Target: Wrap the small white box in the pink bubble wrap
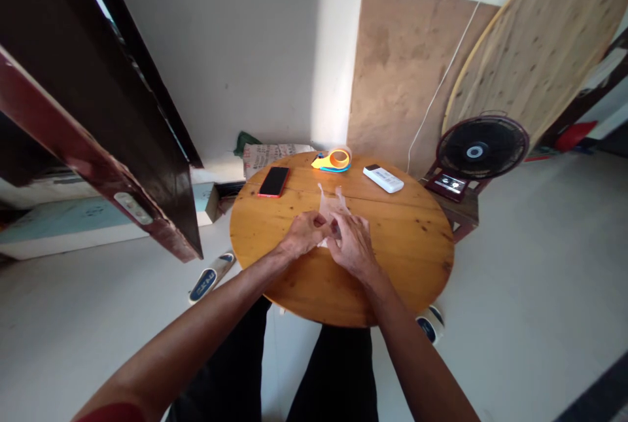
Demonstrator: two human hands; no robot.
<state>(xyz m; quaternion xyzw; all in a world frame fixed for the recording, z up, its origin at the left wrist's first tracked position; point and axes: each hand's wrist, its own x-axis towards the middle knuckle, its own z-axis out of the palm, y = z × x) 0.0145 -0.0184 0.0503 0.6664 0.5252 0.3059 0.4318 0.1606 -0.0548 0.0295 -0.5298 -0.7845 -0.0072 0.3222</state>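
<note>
A thin, translucent plastic bag (333,203) lies on the round wooden table, its two handle-like strips pointing to the far side. My left hand (305,233) is closed in a pinch at the near left part of the bag. From the right, my right hand (352,242) bends its fingers over the bag, with thumb and fingertips gripping its near part. The two hands almost meet, and they hide the bag's lower end. Past the bag sits a yellow and blue tape dispenser (333,160) with a roll in it.
On the round table (412,239) are a black-screened phone (274,182) at far left and a white power-bank-like block (383,178) at far right. A fan (474,152) stands beyond the right edge. An open door (132,206) is at left. Slippers (210,278) lie on the floor.
</note>
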